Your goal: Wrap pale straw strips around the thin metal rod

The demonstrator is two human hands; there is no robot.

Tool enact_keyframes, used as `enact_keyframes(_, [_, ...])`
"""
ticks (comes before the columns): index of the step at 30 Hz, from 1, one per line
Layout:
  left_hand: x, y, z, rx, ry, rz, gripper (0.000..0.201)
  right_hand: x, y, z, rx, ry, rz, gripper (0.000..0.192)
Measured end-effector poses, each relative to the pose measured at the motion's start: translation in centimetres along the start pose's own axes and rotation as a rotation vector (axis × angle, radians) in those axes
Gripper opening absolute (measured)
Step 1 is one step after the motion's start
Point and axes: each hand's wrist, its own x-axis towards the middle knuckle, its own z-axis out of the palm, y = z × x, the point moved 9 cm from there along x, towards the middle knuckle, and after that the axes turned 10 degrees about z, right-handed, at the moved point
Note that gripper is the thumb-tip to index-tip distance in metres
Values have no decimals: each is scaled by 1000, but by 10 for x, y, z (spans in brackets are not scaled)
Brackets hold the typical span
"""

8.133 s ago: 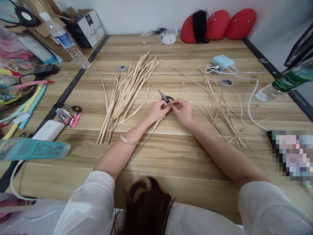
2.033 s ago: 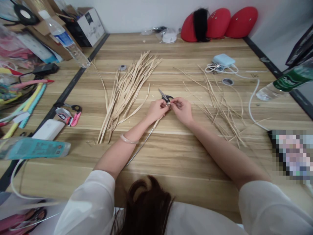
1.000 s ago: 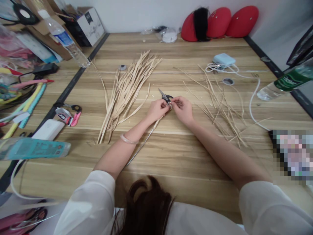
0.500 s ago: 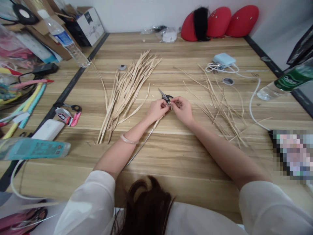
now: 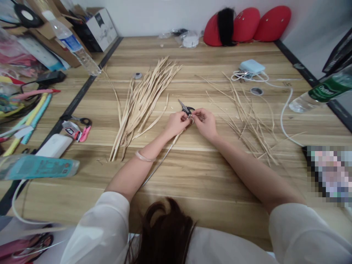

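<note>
My left hand (image 5: 176, 124) is closed around the upper part of a thin metal rod (image 5: 158, 165), whose bare end slants down toward me. Pale straw-like material (image 5: 178, 136) covers the rod just below my fingers. Close beside it, my right hand (image 5: 205, 124) pinches at the top end, where a small pale loop shows; exactly what lies between the fingertips is too small to make out. Black-handled scissors (image 5: 184, 106) lie just beyond both hands, blades pointing away to the left.
A bundle of flat dried strips (image 5: 148, 91) lies left of my hands, thinner loose strips (image 5: 242, 113) to the right. Around them are a roll of tape (image 5: 256, 91), a light-blue charger (image 5: 251, 66), a green-labelled bottle (image 5: 324, 90), a white power bank (image 5: 55, 145) and red domed objects (image 5: 246, 24).
</note>
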Motion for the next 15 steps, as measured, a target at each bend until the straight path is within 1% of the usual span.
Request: enact_keyframes(15, [0, -1, 0, -2, -6, 2, 19, 0, 0, 0, 5, -7, 3, 6])
